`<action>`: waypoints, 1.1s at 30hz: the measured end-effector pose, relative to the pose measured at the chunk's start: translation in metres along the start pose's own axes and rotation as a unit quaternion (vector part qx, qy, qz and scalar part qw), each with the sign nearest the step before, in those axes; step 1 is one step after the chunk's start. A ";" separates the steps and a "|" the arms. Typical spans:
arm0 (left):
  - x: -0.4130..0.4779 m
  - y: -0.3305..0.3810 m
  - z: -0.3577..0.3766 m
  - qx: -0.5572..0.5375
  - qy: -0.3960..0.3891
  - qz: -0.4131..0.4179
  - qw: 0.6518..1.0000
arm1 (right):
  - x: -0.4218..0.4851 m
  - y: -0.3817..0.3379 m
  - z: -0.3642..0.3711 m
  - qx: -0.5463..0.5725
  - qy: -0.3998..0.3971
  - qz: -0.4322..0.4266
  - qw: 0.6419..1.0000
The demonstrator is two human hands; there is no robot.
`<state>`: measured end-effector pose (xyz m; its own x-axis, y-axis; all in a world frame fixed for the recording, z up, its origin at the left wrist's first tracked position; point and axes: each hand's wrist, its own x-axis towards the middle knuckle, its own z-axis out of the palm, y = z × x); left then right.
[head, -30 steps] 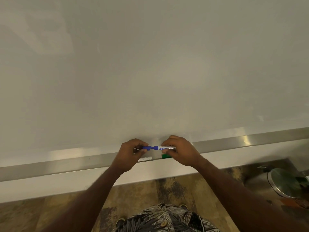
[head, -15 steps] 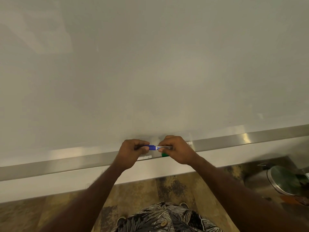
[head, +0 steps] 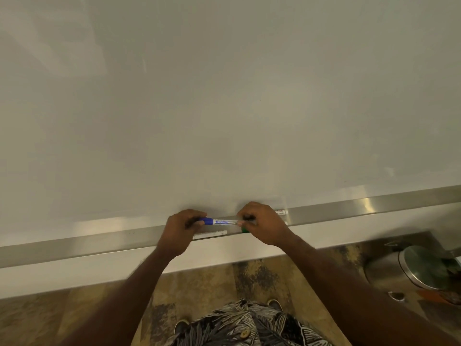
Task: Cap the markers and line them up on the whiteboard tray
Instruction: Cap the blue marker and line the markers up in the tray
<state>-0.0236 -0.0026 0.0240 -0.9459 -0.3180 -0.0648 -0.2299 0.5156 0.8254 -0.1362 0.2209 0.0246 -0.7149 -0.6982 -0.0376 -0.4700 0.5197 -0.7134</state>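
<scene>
The left hand (head: 183, 227) has its grip clamped on the blue cap (head: 207, 221); the right hand (head: 262, 224) is clamped on the barrel of the blue marker (head: 224, 222), held level just above the whiteboard tray (head: 374, 208). This looks like the capping step. Next, seat the cap fully, then lay it down. Other markers (head: 209, 235) lie in the tray beneath, crowding the spot; a metal bin (head: 411, 268) stands well apart.

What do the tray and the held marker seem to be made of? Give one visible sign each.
Tray: probably brushed metal, satin grey with soft streaky glare.
Marker: likely smooth plastic, with a glossy blue cap and a pale printed barrel.
</scene>
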 end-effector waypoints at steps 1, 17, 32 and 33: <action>-0.002 -0.009 -0.005 0.006 0.024 -0.013 1.000 | -0.001 0.006 -0.002 -0.007 0.020 -0.002 1.000; -0.013 -0.061 -0.008 0.127 0.036 -0.046 0.990 | -0.031 0.072 -0.016 -0.085 0.178 0.153 0.968; -0.013 -0.060 -0.003 0.180 0.018 -0.052 0.982 | -0.028 0.077 -0.011 -0.093 0.152 0.169 0.969; -0.012 -0.059 -0.003 0.180 0.016 -0.046 0.983 | -0.028 0.077 -0.010 -0.096 0.148 0.164 0.971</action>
<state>0.0023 -0.0311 -0.0219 -0.9108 -0.3983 -0.1085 -0.3861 0.7289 0.5654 -0.1576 0.2851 -0.0221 -0.9465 -0.3223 -0.0167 -0.2599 0.7920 -0.5524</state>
